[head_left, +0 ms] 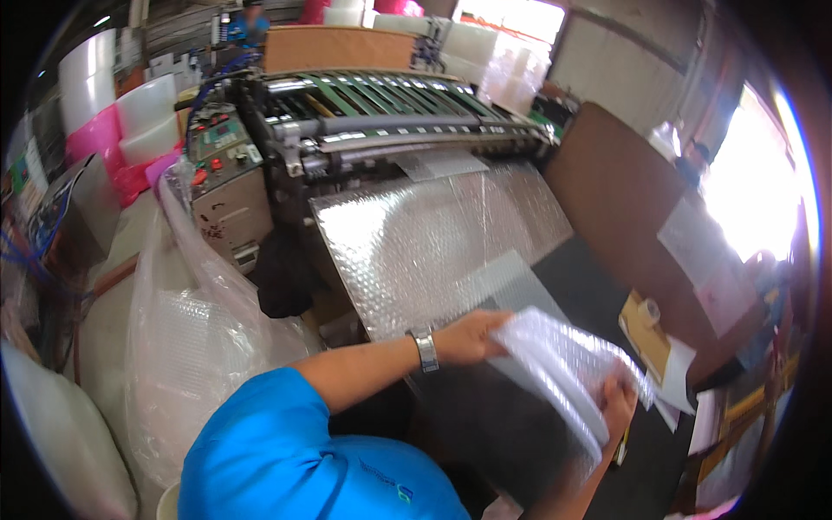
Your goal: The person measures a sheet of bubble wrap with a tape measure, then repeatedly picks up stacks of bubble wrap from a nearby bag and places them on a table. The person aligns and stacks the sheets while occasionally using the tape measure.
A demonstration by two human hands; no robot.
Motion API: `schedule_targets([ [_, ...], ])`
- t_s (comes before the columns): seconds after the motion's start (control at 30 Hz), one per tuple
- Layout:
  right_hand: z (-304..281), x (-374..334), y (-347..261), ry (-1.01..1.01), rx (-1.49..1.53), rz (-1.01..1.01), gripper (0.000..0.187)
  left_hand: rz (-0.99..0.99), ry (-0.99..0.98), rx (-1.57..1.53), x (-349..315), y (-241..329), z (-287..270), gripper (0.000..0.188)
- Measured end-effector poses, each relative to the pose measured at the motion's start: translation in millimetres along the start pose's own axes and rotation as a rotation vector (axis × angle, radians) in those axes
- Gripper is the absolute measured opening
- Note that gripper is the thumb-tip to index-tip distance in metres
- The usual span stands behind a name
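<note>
Between my two hands is a bent stack of clear bubble wrap sheets (555, 355), held up over the dark table. My left hand (471, 336), with a metal watch at the wrist, is closed on the stack's left edge. At the right end, my right hand (617, 394) grips the same stack with its fingers curled round it. Just beyond my hands a small bubble wrap sheet (511, 282) lies partly on a wide bubble-textured sheet (407, 234), which slopes down from the machine.
A roller machine (381, 130) with green belts stands ahead, its control panel (221, 143) to the left. A large clear bag (199, 373) of bubble wrap is at my left. On the right, a tape roll (648, 310) rests on brown cardboard (646, 342) beside a brown board (620, 191).
</note>
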State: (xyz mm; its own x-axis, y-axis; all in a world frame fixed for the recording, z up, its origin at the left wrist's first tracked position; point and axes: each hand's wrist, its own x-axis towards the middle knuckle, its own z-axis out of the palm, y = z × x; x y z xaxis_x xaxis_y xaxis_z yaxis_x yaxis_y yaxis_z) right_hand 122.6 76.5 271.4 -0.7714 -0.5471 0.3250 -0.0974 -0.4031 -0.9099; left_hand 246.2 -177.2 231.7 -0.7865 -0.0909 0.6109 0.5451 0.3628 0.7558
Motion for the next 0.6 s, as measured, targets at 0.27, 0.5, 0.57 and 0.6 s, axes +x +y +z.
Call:
schedule_targets([
  [0.27, 19, 18, 2, 0.312, 0.110, -0.309, 0.026, -0.519, 0.679, -0.879, 12, -14, -31, 0.029],
  [0.5, 17, -14, 103, 0.286, -0.155, 0.210, 0.024, -0.595, 0.757, -1.000, 18, -33, -52, 0.046],
  [0.57, 14, -22, 123, 0.260, -0.259, 0.293, 0.027, -0.638, 0.774, -1.003, 19, -39, -49, 0.047],
  [0.6, 12, -24, 129, 0.226, -0.345, 0.256, 0.026, -0.652, 0.779, -1.000, 19, -43, -48, 0.046],
])
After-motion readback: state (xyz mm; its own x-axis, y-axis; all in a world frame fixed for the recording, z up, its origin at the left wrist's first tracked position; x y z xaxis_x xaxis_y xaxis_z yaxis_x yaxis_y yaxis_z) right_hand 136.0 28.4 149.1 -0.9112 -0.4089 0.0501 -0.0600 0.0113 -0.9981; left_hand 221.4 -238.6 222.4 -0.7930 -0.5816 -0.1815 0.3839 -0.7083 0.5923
